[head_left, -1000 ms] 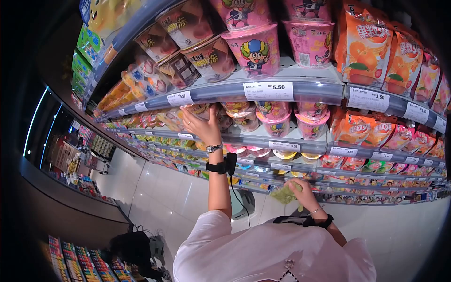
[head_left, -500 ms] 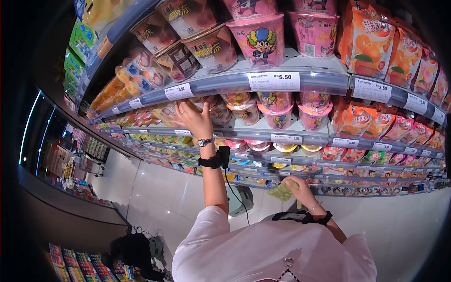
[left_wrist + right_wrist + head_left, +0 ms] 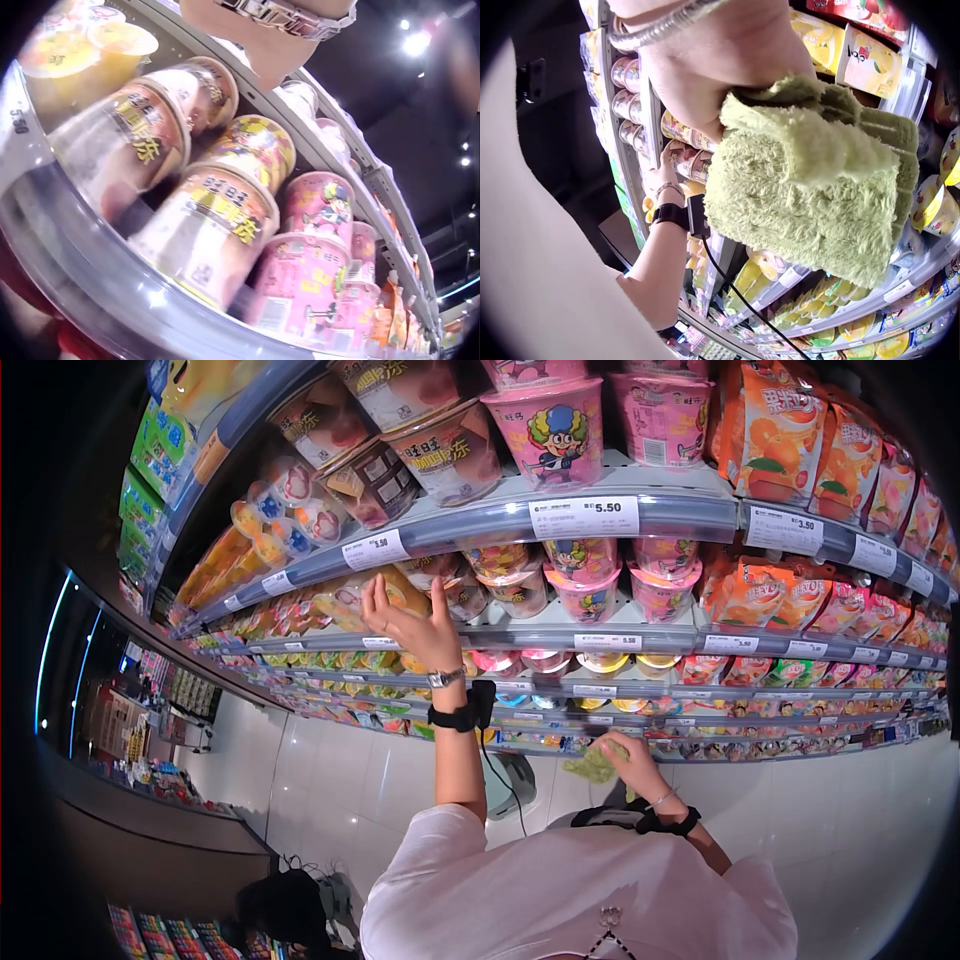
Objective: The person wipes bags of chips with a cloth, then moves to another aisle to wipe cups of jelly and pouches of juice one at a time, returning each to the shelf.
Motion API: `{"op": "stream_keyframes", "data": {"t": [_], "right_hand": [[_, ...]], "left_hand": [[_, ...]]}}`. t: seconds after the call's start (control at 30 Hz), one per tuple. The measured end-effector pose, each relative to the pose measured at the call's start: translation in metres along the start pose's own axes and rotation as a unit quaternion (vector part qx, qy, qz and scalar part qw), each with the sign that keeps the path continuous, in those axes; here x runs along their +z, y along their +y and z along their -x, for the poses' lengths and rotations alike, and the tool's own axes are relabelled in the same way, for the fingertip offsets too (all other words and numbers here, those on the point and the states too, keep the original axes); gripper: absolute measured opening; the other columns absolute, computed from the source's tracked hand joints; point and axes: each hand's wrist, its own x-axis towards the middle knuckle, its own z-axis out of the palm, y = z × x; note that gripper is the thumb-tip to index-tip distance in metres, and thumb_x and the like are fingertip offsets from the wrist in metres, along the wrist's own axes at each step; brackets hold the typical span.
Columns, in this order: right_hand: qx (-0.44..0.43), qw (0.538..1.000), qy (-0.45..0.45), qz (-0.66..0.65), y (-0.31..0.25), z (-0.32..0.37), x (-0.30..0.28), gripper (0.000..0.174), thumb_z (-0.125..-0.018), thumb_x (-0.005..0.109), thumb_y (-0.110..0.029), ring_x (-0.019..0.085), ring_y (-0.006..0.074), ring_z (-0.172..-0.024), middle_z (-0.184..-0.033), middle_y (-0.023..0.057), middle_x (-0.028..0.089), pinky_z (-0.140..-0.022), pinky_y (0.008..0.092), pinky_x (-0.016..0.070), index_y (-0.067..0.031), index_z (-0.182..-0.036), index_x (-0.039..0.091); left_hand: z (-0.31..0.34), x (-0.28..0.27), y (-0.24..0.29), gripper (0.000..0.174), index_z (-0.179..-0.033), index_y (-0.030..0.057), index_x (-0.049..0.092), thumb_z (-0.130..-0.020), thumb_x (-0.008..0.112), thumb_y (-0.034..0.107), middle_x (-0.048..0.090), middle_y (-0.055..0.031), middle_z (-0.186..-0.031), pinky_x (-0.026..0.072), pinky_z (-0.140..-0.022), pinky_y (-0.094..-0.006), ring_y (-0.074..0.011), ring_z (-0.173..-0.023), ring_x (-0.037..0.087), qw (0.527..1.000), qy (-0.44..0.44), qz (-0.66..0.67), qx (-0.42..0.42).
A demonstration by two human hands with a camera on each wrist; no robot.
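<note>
Hands (image 3: 412, 632) apart, green cloth's (image 3: 802, 195) folds clear only from right wrist

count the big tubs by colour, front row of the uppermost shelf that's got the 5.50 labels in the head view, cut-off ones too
brown tubs: 4
pink tubs: 4
total: 8
</note>
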Motion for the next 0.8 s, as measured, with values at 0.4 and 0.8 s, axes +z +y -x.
{"op": "stream_keyframes", "data": {"t": [0.4, 0.8], "right_hand": [[0.022, 0.999, 0.042, 0.007, -0.015, 0.030, 0.016, 0.017, -0.091, 0.053, -0.017, 0.058, 0.0286, -0.070, -0.081, 0.0139, 0.062, -0.066, 0.0305, 0.0446, -0.0006, -0.094, 0.059], [0.016, 0.996, 0.091, 0.013, -0.020, 0.062, 0.030, 0.015, -0.090, 0.055, -0.015, 0.059, 0.0279, -0.066, -0.077, 0.0136, 0.062, -0.062, 0.0299, 0.0455, -0.0009, -0.095, 0.059]], "left_hand": [[0.015, 0.031, 0.063, 0.085, -0.117, -0.0118, 0.037, -0.065, 0.076, 0.043, 0.053, -0.0252, -0.112, 0.0318, -0.090, -0.0498, -0.0391, -0.109, 0.045, 0.971, -0.203, -0.056, -0.111], [0.024, 0.031, 0.061, 0.083, -0.121, -0.0102, 0.036, -0.065, 0.079, 0.034, 0.045, -0.0256, -0.110, 0.0348, -0.092, -0.0468, -0.0429, -0.106, 0.043, 0.977, -0.165, 0.068, -0.120]]}}
